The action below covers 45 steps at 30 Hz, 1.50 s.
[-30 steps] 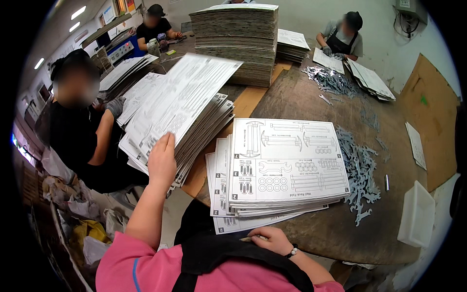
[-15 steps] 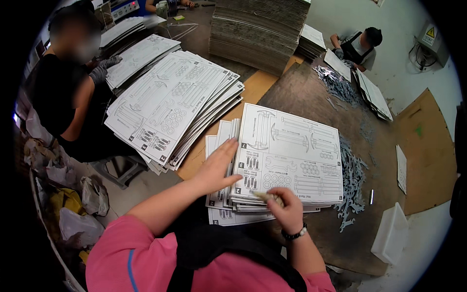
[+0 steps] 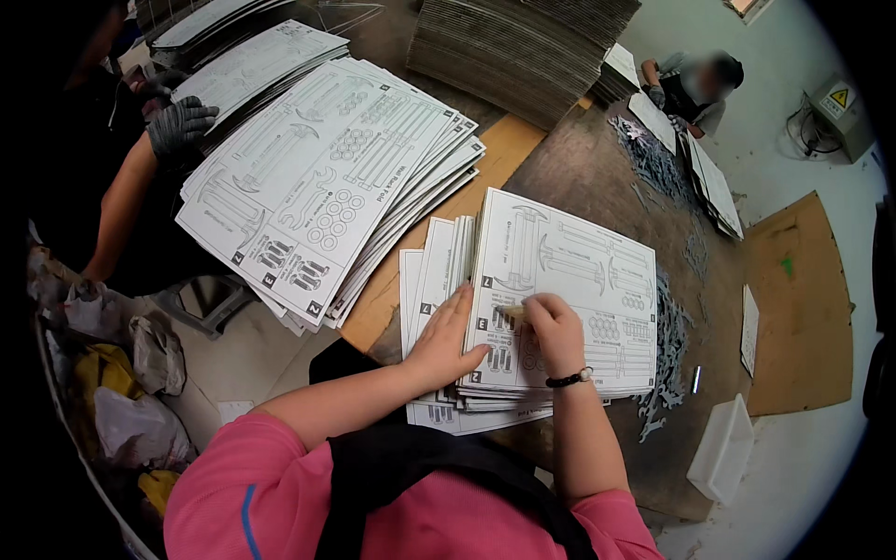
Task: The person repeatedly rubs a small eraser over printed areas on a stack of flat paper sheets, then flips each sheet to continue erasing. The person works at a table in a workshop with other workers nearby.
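wrenches [image 3: 667, 345] lie heaped between printed cards [image 3: 611, 322] and white bin [image 3: 723, 455].

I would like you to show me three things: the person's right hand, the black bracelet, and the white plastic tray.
Right hand [image 3: 557, 336]: head view, on the back of the hand.
Black bracelet [image 3: 562, 381]: head view, on its dark band.
White plastic tray [image 3: 721, 452]: head view, on a bare part near its middle.

A: How's your light?
B: Bright and even on your printed sheets [image 3: 607, 289]; the far metal pieces [image 3: 651, 161] glint.
A: And your edges?
B: Black-rimmed, dim at left; the brown panel [image 3: 805, 308] bows.
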Motion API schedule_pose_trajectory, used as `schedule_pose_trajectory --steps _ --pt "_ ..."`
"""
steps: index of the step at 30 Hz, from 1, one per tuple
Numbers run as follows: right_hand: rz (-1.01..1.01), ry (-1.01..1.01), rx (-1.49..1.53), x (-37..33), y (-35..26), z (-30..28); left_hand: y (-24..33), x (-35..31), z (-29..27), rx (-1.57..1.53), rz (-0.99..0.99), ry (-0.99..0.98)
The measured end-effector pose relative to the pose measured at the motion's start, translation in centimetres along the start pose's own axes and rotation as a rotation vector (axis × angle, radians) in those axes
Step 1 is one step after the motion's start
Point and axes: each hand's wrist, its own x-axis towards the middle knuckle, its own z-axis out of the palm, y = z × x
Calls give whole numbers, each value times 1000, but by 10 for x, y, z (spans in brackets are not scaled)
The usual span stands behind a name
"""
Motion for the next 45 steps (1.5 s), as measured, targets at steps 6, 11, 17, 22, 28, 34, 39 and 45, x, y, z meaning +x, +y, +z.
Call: schedule_pose_trajectory --steps 6,11,17,22,28,34,39,45 --pt "-183 -15 -361 12 -10 4 -1 0 5 14 7 -2" --pt "-572 -78 -1135 -15 -42 37 -1 1 1 3 5 -14" --pt "-206 40 -201 2 -17 -7 1 4 3 9 -6 6" --pt "77 -15 27 4 -7 -12 -1 2 4 39 9 22" --pt "-145 10 -259 15 -7 -9 2 1 4 28 1 12" --pt "-519 -19 -943 -15 -37 22 0 0 4 41 -2 31" --pt "-213 19 -193 -16 -6 -13 3 1 3 31 -39 12" --pt "34 -58 -46 -20 0 -11 4 1 2 -7 -58 3"
